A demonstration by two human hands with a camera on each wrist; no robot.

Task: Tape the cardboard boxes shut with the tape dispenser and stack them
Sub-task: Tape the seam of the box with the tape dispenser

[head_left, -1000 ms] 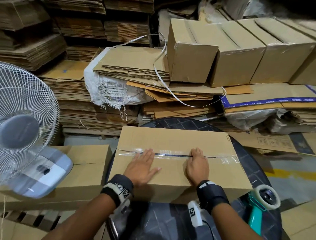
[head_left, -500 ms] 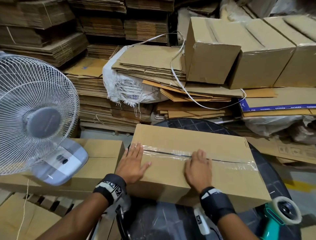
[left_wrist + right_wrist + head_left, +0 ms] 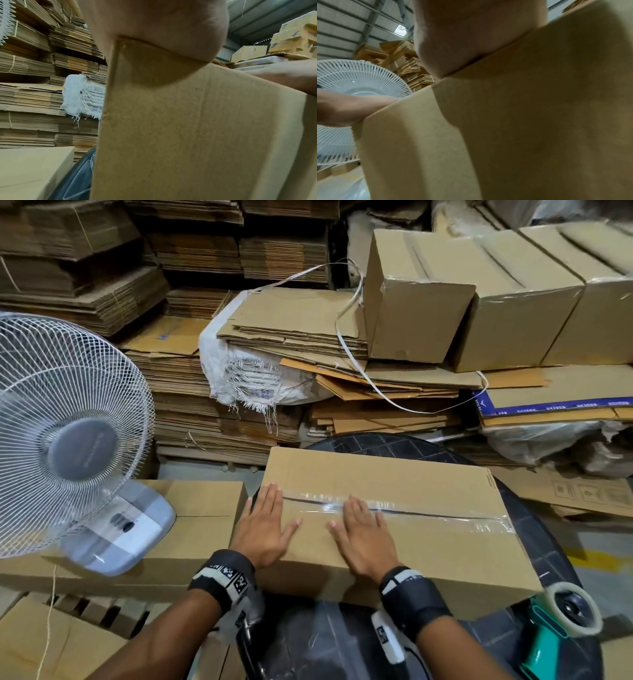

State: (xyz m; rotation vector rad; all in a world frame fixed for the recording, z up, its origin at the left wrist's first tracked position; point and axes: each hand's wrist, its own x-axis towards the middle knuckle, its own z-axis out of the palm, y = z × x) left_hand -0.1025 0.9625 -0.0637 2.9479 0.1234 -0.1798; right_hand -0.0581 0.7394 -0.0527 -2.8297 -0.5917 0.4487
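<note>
A closed cardboard box (image 3: 428, 484) lies on a dark round table (image 3: 534, 546), its top seam covered by clear tape (image 3: 428, 510). My left hand (image 3: 265, 520) lies flat on the box's left end, fingers straight over the tape's start. My right hand (image 3: 363, 534) presses flat near the middle of the seam. Both wrist views show only a palm heel on the box's near edge (image 3: 171, 121) (image 3: 522, 121). The teal tape dispenser (image 3: 561, 628) with its roll lies on the table at the lower right, untouched. Taped boxes (image 3: 513, 309) stand in a row at the back right.
A white fan (image 3: 65, 433) stands at the left on another flat box (image 3: 202, 529). Piles of flattened cardboard (image 3: 191, 412) fill the back, with a white sack (image 3: 246, 371) and a loose strap (image 3: 346, 344). More cardboard (image 3: 61, 645) lies at the lower left.
My left hand has slid left along the taped seam to the box's end. My right hand has gone from curled to flat. The view has swung left.
</note>
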